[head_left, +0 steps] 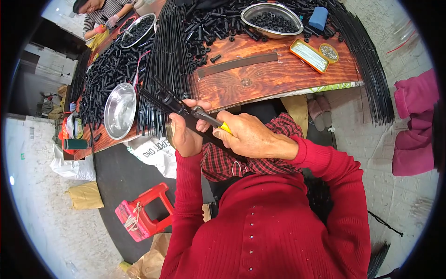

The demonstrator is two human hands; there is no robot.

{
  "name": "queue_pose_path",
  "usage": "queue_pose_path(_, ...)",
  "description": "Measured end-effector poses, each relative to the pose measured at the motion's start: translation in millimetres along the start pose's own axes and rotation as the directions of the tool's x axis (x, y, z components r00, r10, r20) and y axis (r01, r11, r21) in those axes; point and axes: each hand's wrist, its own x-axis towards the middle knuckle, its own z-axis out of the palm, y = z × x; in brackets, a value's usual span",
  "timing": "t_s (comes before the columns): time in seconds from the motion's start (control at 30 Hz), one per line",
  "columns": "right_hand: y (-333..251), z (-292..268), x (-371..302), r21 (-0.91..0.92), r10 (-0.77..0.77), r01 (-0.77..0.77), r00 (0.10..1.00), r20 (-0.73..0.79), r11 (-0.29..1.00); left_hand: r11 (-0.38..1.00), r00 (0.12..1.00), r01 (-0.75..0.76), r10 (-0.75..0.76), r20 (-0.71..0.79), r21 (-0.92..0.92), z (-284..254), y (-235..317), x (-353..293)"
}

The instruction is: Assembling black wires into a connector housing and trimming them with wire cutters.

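Observation:
My left hand (pixel 187 138) holds a black umbrella frame (pixel 168 99) in front of the table edge. Thumb and fingers rest on either side of its tubular part, and thin black ribs stick out to the upper left. A pair of pliers (pixel 208 117) with a yellow-ended handle is gripped in my right hand (pixel 253 136). The jaws meet the frame right beside my left fingers; exactly what they pinch is too small to tell. Part of the frame's dark lower end passes beneath my hands, over a red-and-black checked cloth (pixel 220 162) on my lap.
The wooden table (pixel 274 76) carries a bundle of black ribs (pixel 169 51), heaped black tubes (pixel 104 83), a metal bowl (pixel 120 111), a bowl of small parts (pixel 272 21), and a yellow tin of pins (pixel 309 56). A co-worker (pixel 102 18) sits far left. A red stool (pixel 146 211) stands lower left.

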Motion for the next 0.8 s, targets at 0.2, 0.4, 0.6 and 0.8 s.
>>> queue_pose_path(0.2, -7.5, -5.5, -0.6, -0.047, 0.013, -0.012, 0.999, 0.030, 0.999, 0.999, 1.000, -0.001, 0.001, 0.020, 0.036, 2.3, 0.3, -1.0)
queue_pose_path(0.4, -18.9, -15.5, -1.4, -0.105, 0.014, -0.007, 0.998, 0.058, 0.994, 0.996, 1.000, 0.010, -0.012, 0.024, 0.089, 3.9, -2.2, -3.5)
queue_pose_path(0.6, -28.9, -24.5, 1.3, -0.098, -0.063, 0.068, 0.996, 0.059, 0.993, 0.997, 0.999, 0.012, -0.014, 0.035, 0.070, 6.1, 1.8, 0.0)
queue_pose_path(0.8, -27.9, -21.3, 2.4, -0.232, 0.029, -0.016, 0.998, 0.054, 0.973, 0.993, 1.000, 0.017, -0.019, 0.012, 0.114, 12.5, -5.7, 4.9)
